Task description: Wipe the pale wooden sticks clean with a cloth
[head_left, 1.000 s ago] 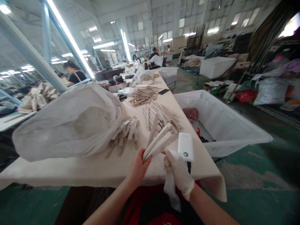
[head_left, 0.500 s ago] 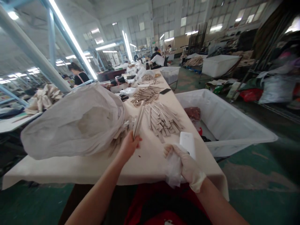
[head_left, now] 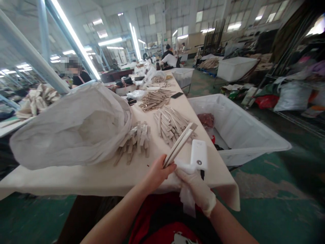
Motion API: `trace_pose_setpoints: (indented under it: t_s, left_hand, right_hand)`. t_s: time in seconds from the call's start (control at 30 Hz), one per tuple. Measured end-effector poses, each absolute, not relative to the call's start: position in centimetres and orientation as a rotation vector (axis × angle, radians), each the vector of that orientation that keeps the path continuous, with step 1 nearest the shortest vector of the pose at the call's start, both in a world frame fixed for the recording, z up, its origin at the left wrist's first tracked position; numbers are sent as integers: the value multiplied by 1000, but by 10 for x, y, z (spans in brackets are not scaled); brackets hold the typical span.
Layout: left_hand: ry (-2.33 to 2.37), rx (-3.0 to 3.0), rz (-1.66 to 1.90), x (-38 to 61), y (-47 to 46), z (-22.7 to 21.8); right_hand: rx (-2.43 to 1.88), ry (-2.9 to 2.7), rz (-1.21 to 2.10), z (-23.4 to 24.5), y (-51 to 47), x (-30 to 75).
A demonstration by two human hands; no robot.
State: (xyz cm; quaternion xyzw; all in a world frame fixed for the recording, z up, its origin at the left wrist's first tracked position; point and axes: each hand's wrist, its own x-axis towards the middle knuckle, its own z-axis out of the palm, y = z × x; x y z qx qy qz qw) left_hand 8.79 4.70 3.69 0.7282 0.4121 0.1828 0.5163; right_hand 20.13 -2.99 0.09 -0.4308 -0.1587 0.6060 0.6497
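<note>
My bare left hand is closed round the lower end of a small bundle of beige strips, which slants up to the right. Beside it my right hand, in a pale glove, grips a clear plastic bag that hangs over the table's front edge. Just beyond the glove stands a white device with a round button and a dark cord. Behind the held bundle, loose beige strips lie fanned out. Several bundles of strips in clear plastic are piled to the left.
A large whitish sack lies on the left of the cloth-covered table. Farther back are strips with metal parts and a dark flat object. A white bin adjoins the right edge. Other people sit farther off.
My left hand has brought the strips from the left pile rightward, close to my right hand. The right hand has dropped slightly with the plastic bag. The view has shifted a little.
</note>
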Motion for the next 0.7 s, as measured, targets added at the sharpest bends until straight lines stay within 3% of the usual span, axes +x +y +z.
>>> trace_pose_setpoints:
  t_s: [0.2,0.47,0.7]
  left_hand:
    - [984,1528,483,66,39,38]
    - [938,1512,286,41,28,36]
    - [1012,1518,303,34,36,35]
  right_hand:
    - [-1050,-115,1314,0,-17,233]
    - [-1054,-125,1044,5,-3,254]
    - [-1160,-118,1000,-6,-5,268]
